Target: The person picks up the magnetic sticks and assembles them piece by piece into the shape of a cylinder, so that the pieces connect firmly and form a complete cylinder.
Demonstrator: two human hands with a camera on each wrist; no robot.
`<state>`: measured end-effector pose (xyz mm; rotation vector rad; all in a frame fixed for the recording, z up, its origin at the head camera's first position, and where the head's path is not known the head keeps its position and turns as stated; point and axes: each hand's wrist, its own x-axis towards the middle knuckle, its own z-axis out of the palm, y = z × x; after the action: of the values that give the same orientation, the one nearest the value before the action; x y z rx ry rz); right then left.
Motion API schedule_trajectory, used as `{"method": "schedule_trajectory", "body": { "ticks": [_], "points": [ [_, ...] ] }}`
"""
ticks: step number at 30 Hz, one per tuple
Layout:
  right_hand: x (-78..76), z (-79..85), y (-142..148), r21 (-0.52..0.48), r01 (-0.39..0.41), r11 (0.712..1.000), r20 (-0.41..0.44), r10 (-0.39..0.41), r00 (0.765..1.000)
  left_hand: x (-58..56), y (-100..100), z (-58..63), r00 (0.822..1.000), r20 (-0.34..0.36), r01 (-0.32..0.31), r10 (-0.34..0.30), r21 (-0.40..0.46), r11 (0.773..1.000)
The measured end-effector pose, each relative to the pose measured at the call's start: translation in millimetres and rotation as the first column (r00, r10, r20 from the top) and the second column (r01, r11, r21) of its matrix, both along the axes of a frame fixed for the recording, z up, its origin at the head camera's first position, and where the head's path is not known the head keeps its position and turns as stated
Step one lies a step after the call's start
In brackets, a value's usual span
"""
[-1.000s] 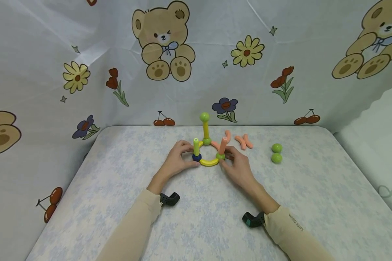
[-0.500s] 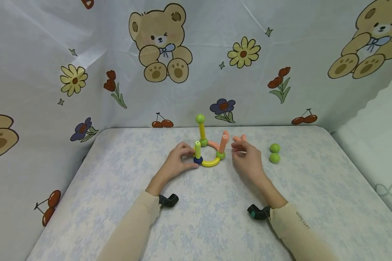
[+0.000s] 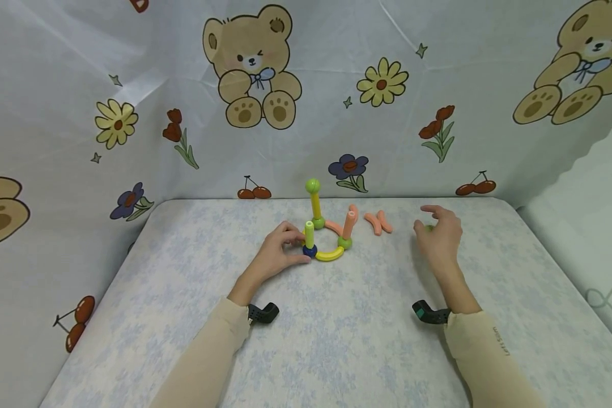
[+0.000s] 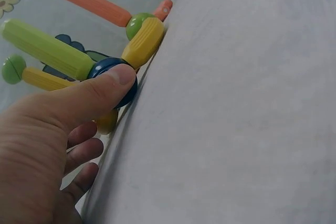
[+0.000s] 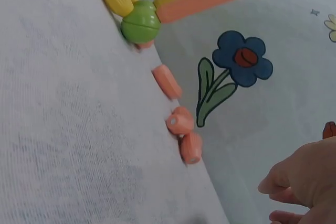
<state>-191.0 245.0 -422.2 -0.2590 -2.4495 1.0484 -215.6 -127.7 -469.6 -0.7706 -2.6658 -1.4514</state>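
Note:
In the head view my left hand (image 3: 279,249) grips the dark blue ball (image 3: 310,251) at the left corner of a ring-shaped toy frame. The left wrist view shows the thumb on the blue ball (image 4: 116,77). A light green rod (image 3: 309,234) stands up from that ball. The frame also has a yellow curved piece (image 3: 329,255), a green ball (image 3: 344,243) with an upright orange rod (image 3: 349,225), and a yellow rod (image 3: 315,206) topped by a green ball (image 3: 313,186). My right hand (image 3: 441,238) is spread over a loose green ball (image 3: 429,228), which it partly hides.
Loose curved orange pieces (image 3: 373,224) lie between the frame and my right hand. The right wrist view also shows orange pieces (image 5: 191,148). A patterned cloth (image 3: 285,158) hangs behind the table (image 3: 336,340). A white surface (image 3: 607,226) stands at the right.
My right hand has left the frame's right green ball and moved right, past the orange pieces, to the loose green balls. The left hand stays at the blue ball.

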Motion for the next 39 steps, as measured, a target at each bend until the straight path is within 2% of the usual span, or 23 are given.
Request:
{"method": "schedule_trajectory", "body": {
  "ticks": [3,8,12,16,21,24,27,32,39],
  "points": [
    [-2.5,-4.2,9,0.014,0.036,0.999,0.072,-0.037,0.997,0.6,0,0.5,1.000,0.007,-0.001,0.001,0.000,1.000],
    [-4.0,-11.8,17,0.010,0.042,0.999,0.177,-0.044,0.983,0.6,0,-0.3,1.000,0.008,0.002,-0.002,0.004,1.000],
    [-2.5,-16.7,19,0.009,0.024,1.000,0.192,-0.025,0.981,-0.1,0,-1.5,1.000,0.008,0.003,-0.003,0.000,1.000],
    [-0.9,-18.4,19,0.004,-0.003,1.000,0.170,0.002,0.985,-0.3,1,-0.9,1.000,0.009,0.001,-0.001,-0.001,1.000],
    [-3.4,-15.6,12,-0.024,0.000,1.000,0.085,0.002,0.996,-0.3,0,-0.8,1.000,0.010,0.005,-0.005,0.004,1.000],
    [-3.9,-6.9,1,-0.042,-0.025,0.999,-0.015,0.024,1.000,-0.5,-1,-1.0,1.000,0.011,0.012,-0.012,0.007,1.000],
    [-1.7,5.1,-13,-0.055,-0.083,0.995,-0.124,0.075,0.989,-0.5,0,-0.8,1.000,0.015,0.023,-0.023,0.010,1.000],
    [5.3,20.7,-36,-0.102,-0.217,0.971,-0.276,0.182,0.944,0.5,0,-0.3,0.998,0.043,0.053,-0.054,0.013,0.999],
    [16.6,32.7,-68,-0.101,-0.397,0.912,-0.384,0.332,0.862,2.3,1,2.4,0.994,0.077,0.080,-0.081,0.022,0.997]
  ]
}}
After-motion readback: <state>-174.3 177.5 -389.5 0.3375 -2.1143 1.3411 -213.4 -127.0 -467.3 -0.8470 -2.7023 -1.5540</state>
